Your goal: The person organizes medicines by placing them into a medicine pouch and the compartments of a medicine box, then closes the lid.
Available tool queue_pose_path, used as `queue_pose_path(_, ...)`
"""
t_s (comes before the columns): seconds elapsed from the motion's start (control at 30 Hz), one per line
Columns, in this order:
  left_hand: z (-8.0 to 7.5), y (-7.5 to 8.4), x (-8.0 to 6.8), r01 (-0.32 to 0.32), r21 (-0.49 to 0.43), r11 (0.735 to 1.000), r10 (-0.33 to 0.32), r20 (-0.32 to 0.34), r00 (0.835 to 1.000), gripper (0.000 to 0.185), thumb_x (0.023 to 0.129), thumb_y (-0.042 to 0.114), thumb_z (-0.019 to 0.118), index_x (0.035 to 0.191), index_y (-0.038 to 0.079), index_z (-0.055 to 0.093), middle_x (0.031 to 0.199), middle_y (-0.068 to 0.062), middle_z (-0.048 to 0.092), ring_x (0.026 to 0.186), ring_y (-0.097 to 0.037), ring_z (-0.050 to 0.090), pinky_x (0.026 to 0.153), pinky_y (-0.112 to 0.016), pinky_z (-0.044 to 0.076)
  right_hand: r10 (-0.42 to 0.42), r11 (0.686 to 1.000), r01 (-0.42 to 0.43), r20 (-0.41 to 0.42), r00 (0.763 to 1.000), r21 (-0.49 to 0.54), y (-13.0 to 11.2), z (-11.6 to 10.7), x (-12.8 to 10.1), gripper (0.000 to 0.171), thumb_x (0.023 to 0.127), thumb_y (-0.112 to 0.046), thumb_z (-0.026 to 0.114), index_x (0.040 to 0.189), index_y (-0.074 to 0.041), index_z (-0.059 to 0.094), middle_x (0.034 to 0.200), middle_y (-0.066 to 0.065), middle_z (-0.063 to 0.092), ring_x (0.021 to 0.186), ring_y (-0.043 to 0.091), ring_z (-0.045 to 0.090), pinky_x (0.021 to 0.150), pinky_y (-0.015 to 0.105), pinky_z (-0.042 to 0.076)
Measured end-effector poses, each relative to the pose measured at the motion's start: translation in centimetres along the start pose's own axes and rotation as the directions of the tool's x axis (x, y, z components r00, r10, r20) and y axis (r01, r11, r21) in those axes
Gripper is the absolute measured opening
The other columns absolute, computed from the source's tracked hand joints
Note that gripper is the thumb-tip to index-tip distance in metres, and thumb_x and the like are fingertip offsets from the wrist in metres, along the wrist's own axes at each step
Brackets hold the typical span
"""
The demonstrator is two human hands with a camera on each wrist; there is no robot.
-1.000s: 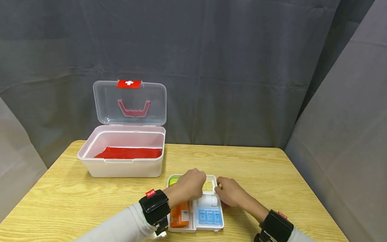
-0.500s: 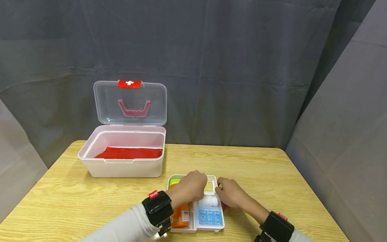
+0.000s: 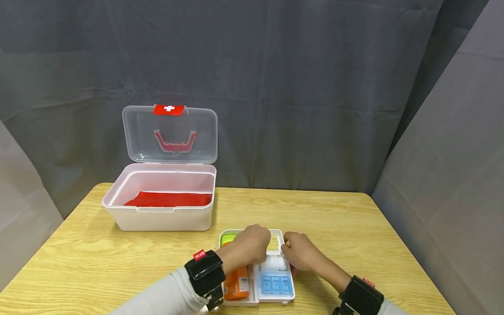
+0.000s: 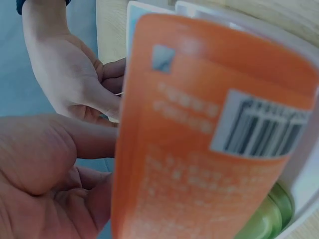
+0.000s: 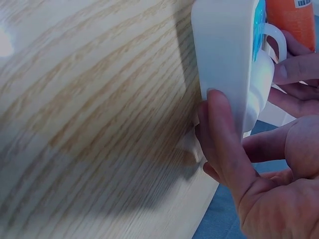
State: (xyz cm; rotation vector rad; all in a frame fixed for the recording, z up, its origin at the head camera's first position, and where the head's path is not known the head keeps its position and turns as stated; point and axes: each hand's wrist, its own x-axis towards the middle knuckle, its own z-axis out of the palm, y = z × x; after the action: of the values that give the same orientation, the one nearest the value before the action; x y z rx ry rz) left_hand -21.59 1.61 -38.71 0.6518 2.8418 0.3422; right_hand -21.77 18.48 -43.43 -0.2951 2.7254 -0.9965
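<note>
A white case [image 3: 252, 302] lies spread in two halves near the table's front. Its left half holds an orange packet [image 3: 237, 282] and something green [image 3: 227, 238]. The right half has a white roll [image 3: 273, 263], blue lidded compartments [image 3: 276, 284] and a yellow area behind. Over the case's middle, my left hand [image 3: 252, 245] has curled fingers; the right wrist view shows them pinching a curved white strip [image 5: 279, 37] by the roll. Much of that grip is hidden. My right hand [image 3: 301, 252] grips the case's right edge, fingers [image 5: 219, 112] along its outer side.
A white box [image 3: 159, 218] with a raised transparent lid [image 3: 171, 131] stands at the back left; something flat and red [image 3: 169, 199] is inside. The wooden table [image 3: 334, 218] ends at a dark grey curtain [image 3: 315, 109]. Grey fabric hangs on both sides.
The case has shifted slightly right and toward me. My left hand has moved a little to the right; my right hand keeps its grip almost in place.
</note>
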Motion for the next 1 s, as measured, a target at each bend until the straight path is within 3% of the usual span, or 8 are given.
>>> queue_pose_path(0.3, 0.0, 0.3, -0.3, -0.004, -0.002, 1.0, 0.004, 0.037, 0.999, 0.015, 0.083, 0.002, 0.075, 0.075, 0.008, 0.064, 0.064, -0.001, 0.049, 0.054, -0.013, 0.046, 0.046, -0.022, 0.036, 0.008, 1.0, -0.008, 0.002, 1.0, 0.004, 0.0, 0.0, 0.0, 0.013, 0.097, -0.001, 0.048, 0.1, 0.006, 0.058, 0.057, 0.008, 0.061, 0.041, 0.021, 0.064, 0.041, 0.036, 0.053)
queue_pose_path(0.73, 0.2, -0.7, 0.5, -0.031, -0.072, 0.997, 0.027, -0.044, 0.999, 0.023, 0.081, -0.003, 0.073, 0.068, 0.008, 0.059, 0.06, 0.0, 0.043, 0.052, -0.013, 0.043, 0.044, -0.021, 0.035, 0.049, 0.996, -0.049, 0.01, 0.999, 0.073, 0.1, -0.2, 0.5, 0.016, 0.098, -0.001, 0.046, 0.101, 0.009, 0.059, 0.062, 0.011, 0.064, 0.044, 0.024, 0.066, 0.042, 0.034, 0.053)
queue_pose_path(1.0, -0.8, -1.6, 1.2, -0.009, -0.144, 0.99, 0.001, -0.053, 0.999, 0.01, 0.083, -0.002, 0.074, 0.079, 0.004, 0.067, 0.064, -0.002, 0.051, 0.055, -0.016, 0.049, 0.048, -0.022, 0.04, 0.025, 0.995, -0.022, -0.029, 0.999, 0.1, -0.4, -1.6, 1.0, 0.02, 0.097, -0.003, 0.051, 0.104, 0.012, 0.062, 0.056, 0.01, 0.064, 0.044, 0.024, 0.066, 0.045, 0.038, 0.057)
